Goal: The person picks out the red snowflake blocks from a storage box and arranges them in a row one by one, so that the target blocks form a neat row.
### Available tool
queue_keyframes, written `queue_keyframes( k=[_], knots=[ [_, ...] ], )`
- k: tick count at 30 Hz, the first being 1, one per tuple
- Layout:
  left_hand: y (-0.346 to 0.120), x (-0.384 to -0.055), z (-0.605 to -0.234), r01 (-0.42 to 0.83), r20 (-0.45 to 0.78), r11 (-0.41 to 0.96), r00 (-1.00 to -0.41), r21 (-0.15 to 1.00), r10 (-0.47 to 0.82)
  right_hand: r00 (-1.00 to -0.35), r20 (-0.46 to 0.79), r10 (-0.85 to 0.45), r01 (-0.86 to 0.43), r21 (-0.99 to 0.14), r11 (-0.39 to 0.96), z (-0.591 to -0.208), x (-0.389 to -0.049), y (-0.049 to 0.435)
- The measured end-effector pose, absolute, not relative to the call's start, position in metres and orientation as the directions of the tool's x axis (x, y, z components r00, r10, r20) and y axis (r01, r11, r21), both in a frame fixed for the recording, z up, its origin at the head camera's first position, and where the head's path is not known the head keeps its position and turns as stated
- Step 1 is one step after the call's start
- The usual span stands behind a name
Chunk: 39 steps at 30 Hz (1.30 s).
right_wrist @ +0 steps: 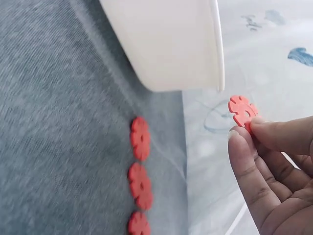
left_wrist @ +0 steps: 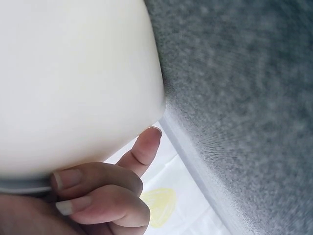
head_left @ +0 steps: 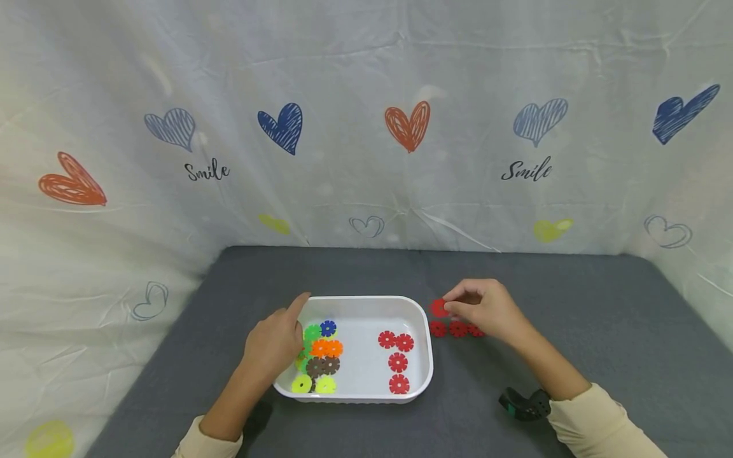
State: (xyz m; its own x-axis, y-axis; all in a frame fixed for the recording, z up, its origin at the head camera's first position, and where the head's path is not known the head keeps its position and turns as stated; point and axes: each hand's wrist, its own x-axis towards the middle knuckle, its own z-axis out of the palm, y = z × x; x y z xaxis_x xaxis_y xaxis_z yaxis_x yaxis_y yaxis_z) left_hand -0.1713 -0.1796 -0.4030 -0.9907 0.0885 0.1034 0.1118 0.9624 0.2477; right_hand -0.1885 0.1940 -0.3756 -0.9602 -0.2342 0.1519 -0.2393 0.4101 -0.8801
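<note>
My right hand (head_left: 483, 308) pinches a red notched disc (right_wrist: 242, 110) between thumb and fingertips, just right of the white tray (head_left: 366, 399). Below that hand, a row of red discs (right_wrist: 140, 139) lies on the grey cloth. My left hand (head_left: 273, 340) grips the tray's left side, its index finger along the rim; the left wrist view shows curled fingers (left_wrist: 105, 200) against the outer wall. Inside the tray, several red discs (head_left: 398, 362) lie on the right. Green, blue, orange (head_left: 326, 348), brown and yellow discs are grouped at the left, partly hidden by my left hand.
A grey cloth (head_left: 355, 270) covers the table. Behind it hangs a pale curtain (head_left: 343, 63) printed with hearts and the word Smile. A dark strap-like device (head_left: 523, 405) is at the right wrist, by the sleeve.
</note>
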Motion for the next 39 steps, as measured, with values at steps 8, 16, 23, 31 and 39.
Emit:
queue_keyframes(
  k=[8, 16, 23, 31, 39],
  knots=[
    [-0.180, -0.172, -0.403, 0.113, 0.100, 0.962, -0.991, 0.249, 0.091, -0.975, 0.123, -0.184, -0.198, -0.857, 0.475, -0.377, -0.184, 0.214],
    [-0.181, -0.171, -0.403, 0.113, 0.106, 0.960, -0.990, 0.255, 0.088, -0.983, 0.092, -0.159, -0.163, -0.833, 0.529, -0.381, -0.183, 0.237],
    [-0.180, -0.171, -0.403, 0.119, 0.111, 0.959, -0.989, 0.258, 0.093, -0.991, 0.045, -0.129, -0.110, -0.826, 0.552, -0.383, -0.180, 0.259],
    [-0.180, -0.171, -0.403, 0.118, 0.113, 0.958, -0.989, 0.260, 0.091, -0.994, 0.034, -0.106, -0.092, -0.790, 0.606, -0.388, -0.178, 0.282],
    [-0.180, -0.172, -0.403, 0.125, 0.121, 0.959, -0.988, 0.254, 0.097, -0.996, 0.004, -0.090, -0.062, -0.750, 0.658, -0.393, -0.176, 0.311]
  ],
)
